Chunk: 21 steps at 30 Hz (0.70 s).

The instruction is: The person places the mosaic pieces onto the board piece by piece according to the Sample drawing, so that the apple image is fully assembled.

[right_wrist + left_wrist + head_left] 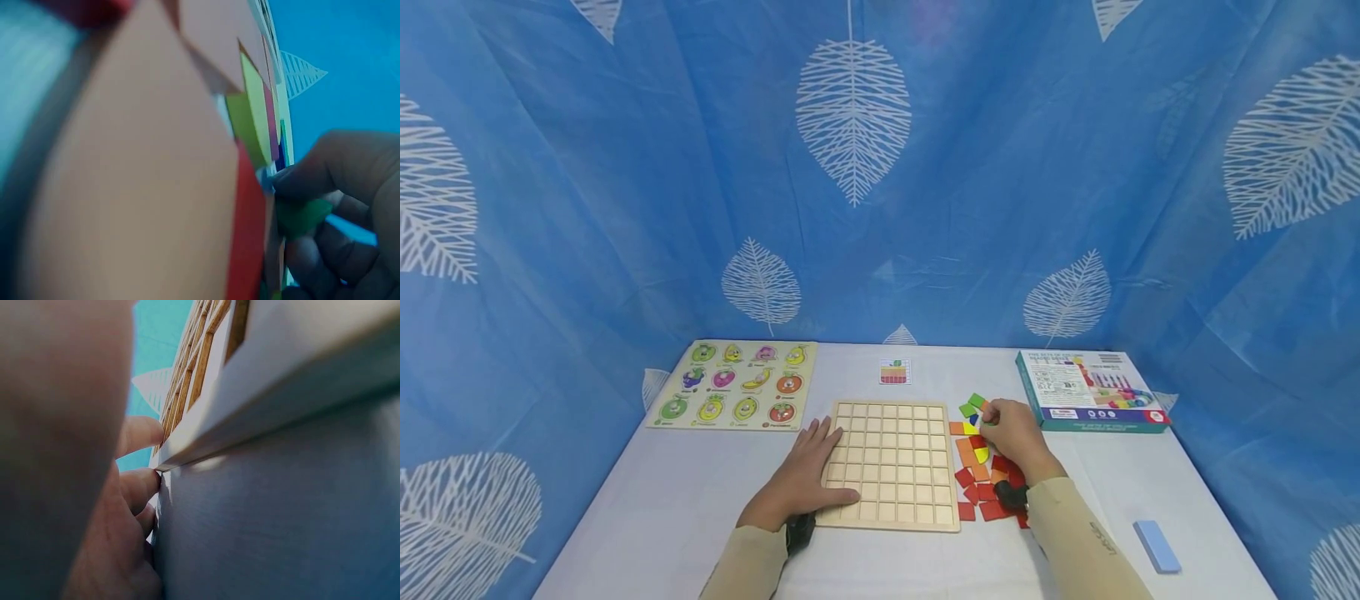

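Note:
A wooden grid board (895, 454) lies flat on the table. Along its left edge rests my left hand (801, 475), fingers spread and the thumb over the lower left squares. In the left wrist view, fingertips (142, 434) touch the board's rim (187, 440). To the right of the board, my right hand (1018, 435) is over a scatter of coloured tiles. Between thumb and fingers it pinches a green tile (303, 215), whose full outline is hidden. Red tiles (996, 508), orange tiles (965, 452), a yellow tile (982, 455) and green tiles (976, 400) lie around it.
Behind the board lies a small pattern card (895, 372). A fruit picture board (733, 385) is at the back left, a boxed bead game (1093, 390) at the back right. A blue block (1157, 546) lies at the right front. Blue leaf-patterned cloth (925, 250) hangs behind.

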Tool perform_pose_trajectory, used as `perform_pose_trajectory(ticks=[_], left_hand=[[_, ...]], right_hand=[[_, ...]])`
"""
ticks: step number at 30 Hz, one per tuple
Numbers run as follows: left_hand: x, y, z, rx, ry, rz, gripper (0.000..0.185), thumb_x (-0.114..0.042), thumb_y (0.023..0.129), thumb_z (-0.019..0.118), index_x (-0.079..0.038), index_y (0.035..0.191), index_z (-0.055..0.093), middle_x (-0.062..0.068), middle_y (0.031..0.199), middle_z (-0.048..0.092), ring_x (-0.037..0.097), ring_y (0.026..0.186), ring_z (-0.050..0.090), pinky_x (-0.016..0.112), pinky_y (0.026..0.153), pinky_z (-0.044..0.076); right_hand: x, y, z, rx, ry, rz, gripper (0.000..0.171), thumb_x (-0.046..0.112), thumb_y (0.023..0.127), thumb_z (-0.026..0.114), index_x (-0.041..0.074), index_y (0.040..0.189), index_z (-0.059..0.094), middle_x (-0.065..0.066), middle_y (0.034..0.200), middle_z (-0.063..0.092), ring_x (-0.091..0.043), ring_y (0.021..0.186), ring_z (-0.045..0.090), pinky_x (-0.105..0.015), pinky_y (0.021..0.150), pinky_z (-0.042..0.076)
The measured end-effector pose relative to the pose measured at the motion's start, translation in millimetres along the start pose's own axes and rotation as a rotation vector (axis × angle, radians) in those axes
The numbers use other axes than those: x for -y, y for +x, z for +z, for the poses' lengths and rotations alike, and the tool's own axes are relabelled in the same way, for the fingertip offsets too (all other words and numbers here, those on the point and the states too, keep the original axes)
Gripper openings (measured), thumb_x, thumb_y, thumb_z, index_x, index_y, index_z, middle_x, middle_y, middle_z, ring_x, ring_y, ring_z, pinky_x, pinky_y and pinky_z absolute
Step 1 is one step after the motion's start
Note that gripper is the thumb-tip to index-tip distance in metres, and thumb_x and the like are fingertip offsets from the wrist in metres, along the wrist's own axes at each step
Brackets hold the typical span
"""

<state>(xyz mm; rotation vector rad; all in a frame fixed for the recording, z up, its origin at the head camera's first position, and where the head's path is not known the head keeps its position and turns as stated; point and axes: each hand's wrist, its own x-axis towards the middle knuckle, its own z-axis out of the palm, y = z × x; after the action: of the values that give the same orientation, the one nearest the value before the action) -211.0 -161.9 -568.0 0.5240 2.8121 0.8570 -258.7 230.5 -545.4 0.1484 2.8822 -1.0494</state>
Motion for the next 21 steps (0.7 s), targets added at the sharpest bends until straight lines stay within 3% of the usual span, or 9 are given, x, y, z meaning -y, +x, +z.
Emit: perform_pose_trajectory(ticks=[4, 15, 18, 21], left_hand=[[0.4, 0.0, 0.3, 0.002, 0.004, -0.004, 0.121, -0.076, 0.073, 0.080, -0.006, 0.163, 0.039, 0.016, 0.172, 0.020, 0.037, 0.159, 0.008, 0.058, 0.125, 0.015], [-2.9, -0.6, -2.4, 0.003, 0.011, -0.008, 0.120, -0.074, 0.073, 0.081, -0.005, 0.163, 0.039, 0.016, 0.172, 0.020, 0.037, 0.159, 0.007, 0.057, 0.125, 0.014], [-3.6, -0.7, -1.9, 0.007, 0.012, -0.010, 0.120, -0.074, 0.073, 0.080, -0.005, 0.163, 0.039, 0.017, 0.172, 0.020, 0.037, 0.159, 0.008, 0.057, 0.125, 0.014], [-4.2, -0.8, -1.7, 0.010, 0.015, -0.011, 0.120, -0.074, 0.073, 0.081, -0.005, 0.163, 0.039, 0.016, 0.172, 0.020, 0.037, 0.159, 0.008, 0.057, 0.126, 0.014]], right_hand=[[-2, -1, -4, 0.016, 0.074, 0.048, 0.013, 0.010, 0.092, 0.082, 0.009, 0.104, 0.075, -0.007, 0.097, 0.067, -0.029, 0.098, 0.059, -0.044, 0.087, 0.058], [0, -2, -14, 0.052, 0.269, 0.122, 0.024, 0.020, 0.097, 0.079, 0.012, 0.119, 0.078, -0.011, 0.115, 0.068, -0.031, 0.107, 0.060, -0.046, 0.092, 0.057], [4, -4, -14, 0.062, 0.283, 0.109, 0.025, 0.022, 0.097, 0.079, 0.011, 0.120, 0.079, -0.012, 0.117, 0.068, -0.032, 0.109, 0.059, -0.044, 0.091, 0.057], [10, -5, -12, 0.058, 0.265, 0.051, 0.023, 0.022, 0.096, 0.080, 0.009, 0.116, 0.080, -0.011, 0.113, 0.070, -0.031, 0.104, 0.061, -0.038, 0.083, 0.059]])
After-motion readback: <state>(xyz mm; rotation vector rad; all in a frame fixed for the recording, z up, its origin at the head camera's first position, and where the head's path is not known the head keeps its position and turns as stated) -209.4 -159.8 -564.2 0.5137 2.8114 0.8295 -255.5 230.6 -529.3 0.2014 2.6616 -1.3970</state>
